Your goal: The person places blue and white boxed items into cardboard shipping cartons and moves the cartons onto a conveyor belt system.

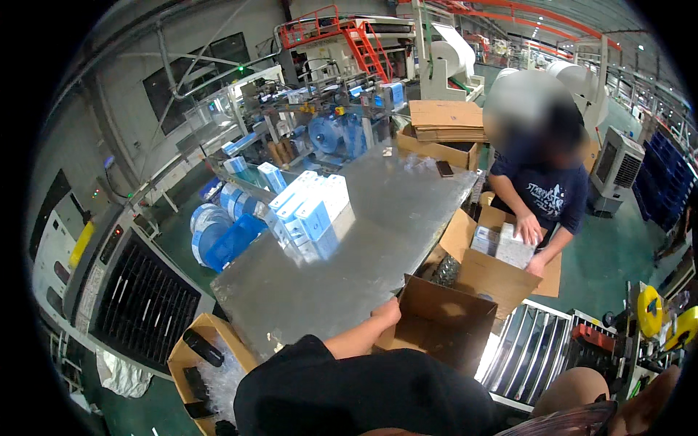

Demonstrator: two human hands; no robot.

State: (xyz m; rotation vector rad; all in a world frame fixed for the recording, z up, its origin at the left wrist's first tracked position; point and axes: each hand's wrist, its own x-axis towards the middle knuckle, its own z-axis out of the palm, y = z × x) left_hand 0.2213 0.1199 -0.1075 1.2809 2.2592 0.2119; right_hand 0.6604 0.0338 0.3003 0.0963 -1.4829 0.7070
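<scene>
Lower centre | left hand (388, 312) curled at carton (445, 309) rim, grip unclear | carton likely light, stiff-walled; best held by rim

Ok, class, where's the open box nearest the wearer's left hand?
Lower right of centre in the head view, the open box stands beside the metal table, near the left hand, with the roller conveyor to its right.

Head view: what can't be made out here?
All in the head view:
1) Left hand: fingertips hidden by the hand itself; grip unclear.
2) Right hand: none distinguishable; the dark rim cuts off the lower right.
3) Open carton by the left hand: near side partly covered by dark clothing.
4) Co-worker: face blurred.
</scene>
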